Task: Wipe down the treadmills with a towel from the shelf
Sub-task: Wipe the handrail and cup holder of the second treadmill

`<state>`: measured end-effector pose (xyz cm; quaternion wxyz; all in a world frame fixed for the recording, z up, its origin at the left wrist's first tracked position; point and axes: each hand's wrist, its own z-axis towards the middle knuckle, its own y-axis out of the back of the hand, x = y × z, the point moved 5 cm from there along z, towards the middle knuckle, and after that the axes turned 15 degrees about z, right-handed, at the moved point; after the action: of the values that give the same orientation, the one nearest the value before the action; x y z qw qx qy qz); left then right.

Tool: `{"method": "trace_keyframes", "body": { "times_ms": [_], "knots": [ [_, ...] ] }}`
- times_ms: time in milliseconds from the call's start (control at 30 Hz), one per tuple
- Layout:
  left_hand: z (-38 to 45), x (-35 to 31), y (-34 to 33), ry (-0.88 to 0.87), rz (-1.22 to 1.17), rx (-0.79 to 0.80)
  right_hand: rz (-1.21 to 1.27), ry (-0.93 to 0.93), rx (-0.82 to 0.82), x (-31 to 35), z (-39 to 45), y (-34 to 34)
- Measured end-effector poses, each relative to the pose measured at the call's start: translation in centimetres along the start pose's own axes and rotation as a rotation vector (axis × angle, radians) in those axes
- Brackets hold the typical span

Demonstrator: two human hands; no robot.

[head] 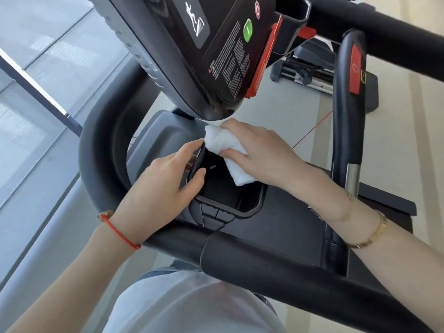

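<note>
The right hand (259,152) pinches a folded white towel (228,152) between thumb and fingers and presses it onto the black control panel (216,181) of the treadmill (276,236), just below the console (192,56). The left hand (165,179) grips the panel's left edge, thumb on top and fingers curled beneath. A red cord bracelet (120,233) circles the left wrist; a gold bangle (372,233) circles the right forearm.

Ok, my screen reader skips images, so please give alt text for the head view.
The right hand presses a folded white towel into a black treadmill's console tray, while the left hand grips the tray's left rim.
</note>
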<state>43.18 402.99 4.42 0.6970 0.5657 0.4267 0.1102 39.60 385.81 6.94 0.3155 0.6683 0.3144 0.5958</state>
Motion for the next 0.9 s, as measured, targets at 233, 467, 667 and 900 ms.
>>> {"method": "trace_keyframes", "body": {
  "times_ms": [233, 467, 667, 900],
  "knots": [
    [0.2, 0.2, -0.1, 0.007, -0.008, -0.007, 0.292, -0.301, -0.020, -4.6, -3.7, 1.3],
    [0.3, 0.0, 0.0, -0.006, -0.015, -0.004, 0.078, -0.139, -0.005, -1.7, 0.9, 0.2],
    [0.1, 0.2, -0.1, 0.008, 0.013, -0.024, 0.232, -0.290, -0.063, -4.8, -3.3, 0.9],
    [0.2, 0.0, -0.1, -0.017, 0.021, -0.036, 0.075, -0.117, 0.012, -1.7, 0.5, 0.2]
  ]
}}
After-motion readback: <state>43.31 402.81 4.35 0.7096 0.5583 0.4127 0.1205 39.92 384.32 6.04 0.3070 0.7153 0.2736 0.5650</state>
